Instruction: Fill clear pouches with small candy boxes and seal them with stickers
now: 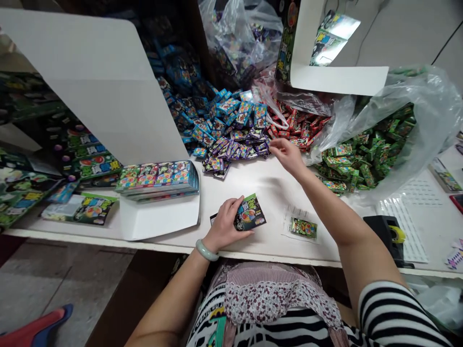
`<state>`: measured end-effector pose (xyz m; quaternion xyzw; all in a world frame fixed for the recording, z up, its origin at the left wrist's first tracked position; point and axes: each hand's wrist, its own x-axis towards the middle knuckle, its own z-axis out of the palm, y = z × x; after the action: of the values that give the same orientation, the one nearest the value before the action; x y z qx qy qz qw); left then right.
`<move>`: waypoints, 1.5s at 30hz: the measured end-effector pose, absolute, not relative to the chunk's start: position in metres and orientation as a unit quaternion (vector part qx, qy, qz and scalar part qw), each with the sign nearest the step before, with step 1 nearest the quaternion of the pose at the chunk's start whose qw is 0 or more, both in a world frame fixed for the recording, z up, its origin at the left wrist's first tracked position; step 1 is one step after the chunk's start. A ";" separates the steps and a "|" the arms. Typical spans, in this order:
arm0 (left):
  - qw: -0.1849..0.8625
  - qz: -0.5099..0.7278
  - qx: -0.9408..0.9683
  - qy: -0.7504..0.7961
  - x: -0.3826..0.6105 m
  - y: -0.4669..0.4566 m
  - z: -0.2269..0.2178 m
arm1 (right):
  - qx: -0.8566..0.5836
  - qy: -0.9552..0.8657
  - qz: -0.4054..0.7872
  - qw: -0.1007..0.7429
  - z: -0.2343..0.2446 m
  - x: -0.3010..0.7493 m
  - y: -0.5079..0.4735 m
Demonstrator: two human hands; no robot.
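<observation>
My left hand (227,219) is closed around a small dark printed carton (250,214) with a green flap, held low over the white table. Reaching forward, my right hand (287,155) has its fingertips at the edge of the purple packets (238,147) and close to the red packets (302,124). Its fingers look pinched together, and whatever they may hold is too small to make out. Behind the purple heap lies a larger pile of blue packets (213,113). A single green packet (304,227) rests on a clear sheet right of the carton.
A white box (159,221) with its lid raised holds a stack of printed cartons (159,177) on the left. Green packets (369,154) spill from a clear plastic bag (434,111) at right. A black tape dispenser (385,236) stands near the front edge.
</observation>
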<state>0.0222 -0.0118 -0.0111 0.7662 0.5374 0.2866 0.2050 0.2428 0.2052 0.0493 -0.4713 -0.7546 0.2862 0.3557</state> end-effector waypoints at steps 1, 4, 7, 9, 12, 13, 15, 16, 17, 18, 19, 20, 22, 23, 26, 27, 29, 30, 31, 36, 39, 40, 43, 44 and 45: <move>0.206 0.291 0.768 0.532 0.023 -0.012 -0.009 | -0.497 -0.744 0.283 0.345 0.051 0.234 0.233; 0.208 0.299 0.767 0.527 0.021 -0.015 -0.005 | -0.534 -0.749 0.224 0.322 0.057 0.204 0.301; 0.208 0.295 0.763 0.537 0.014 -0.016 -0.004 | -0.547 -0.760 0.178 0.302 0.061 0.182 0.338; 0.203 0.293 0.759 0.544 0.008 -0.015 -0.005 | -0.552 -0.760 0.186 0.288 0.061 0.175 0.349; 0.196 0.294 0.758 0.548 0.002 -0.011 -0.005 | -0.541 -0.745 0.212 0.327 0.062 0.180 0.350; 0.195 0.296 0.759 0.547 0.001 -0.010 -0.004 | -0.531 -0.739 0.218 0.353 0.063 0.185 0.346; 0.191 0.302 0.762 0.540 0.000 -0.008 -0.003 | -0.505 -0.734 0.230 0.392 0.064 0.199 0.332; 0.188 0.304 0.764 0.537 -0.001 -0.007 -0.002 | -0.491 -0.736 0.241 0.399 0.064 0.206 0.322; 0.184 0.307 0.765 0.536 -0.001 -0.007 -0.001 | -0.482 -0.737 0.257 0.398 0.064 0.214 0.310; 0.180 0.308 0.766 0.534 0.000 -0.007 -0.001 | -0.475 -0.736 0.282 0.391 0.062 0.222 0.298; 0.176 0.308 0.768 0.533 0.000 -0.007 0.000 | -0.472 -0.731 0.316 0.379 0.059 0.229 0.284; 0.173 0.307 0.768 0.534 0.001 -0.007 0.000 | -0.471 -0.718 0.360 0.365 0.055 0.236 0.270; 0.164 0.300 0.768 0.541 0.002 -0.007 -0.002 | -0.473 -0.672 0.459 0.338 0.045 0.248 0.240; 0.160 0.295 0.767 0.546 0.004 -0.007 -0.003 | -0.473 -0.643 0.504 0.330 0.040 0.253 0.225; 0.141 0.282 0.767 0.559 0.010 -0.006 -0.008 | -0.460 -0.576 0.575 0.355 0.033 0.266 0.179; 0.134 0.280 0.768 0.560 0.012 -0.005 -0.011 | -0.454 -0.570 0.575 0.372 0.033 0.270 0.164; 0.122 0.280 0.772 0.557 0.017 -0.003 -0.014 | -0.452 -0.581 0.548 0.397 0.036 0.275 0.135; 0.120 0.281 0.775 0.553 0.020 -0.002 -0.015 | -0.456 -0.594 0.526 0.403 0.039 0.278 0.122; 0.122 0.282 0.778 0.548 0.023 -0.001 -0.016 | -0.463 -0.608 0.503 0.403 0.041 0.279 0.110; 0.121 0.271 0.791 0.535 0.034 0.003 -0.015 | -0.461 -0.677 0.468 0.332 0.048 0.286 0.078; 0.114 0.271 0.800 0.523 0.036 0.002 -0.012 | -0.453 -0.679 0.486 0.312 0.048 0.288 0.076; 0.116 0.270 0.802 0.520 0.036 0.001 -0.011 | -0.454 -0.678 0.488 0.310 0.048 0.288 0.076; 0.130 0.268 0.802 0.518 0.036 0.000 -0.008 | -0.453 -0.689 0.487 0.288 0.047 0.287 0.077; 0.136 0.268 0.801 0.517 0.037 -0.001 -0.008 | -0.449 -0.697 0.484 0.279 0.047 0.286 0.077; 0.143 0.268 0.800 0.517 0.037 -0.001 -0.008 | -0.445 -0.704 0.482 0.271 0.047 0.286 0.077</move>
<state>0.0373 -0.0010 -0.0076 0.8002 0.5172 0.2678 0.1429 0.2861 0.0774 0.0471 -0.4446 -0.7044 0.4822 0.2712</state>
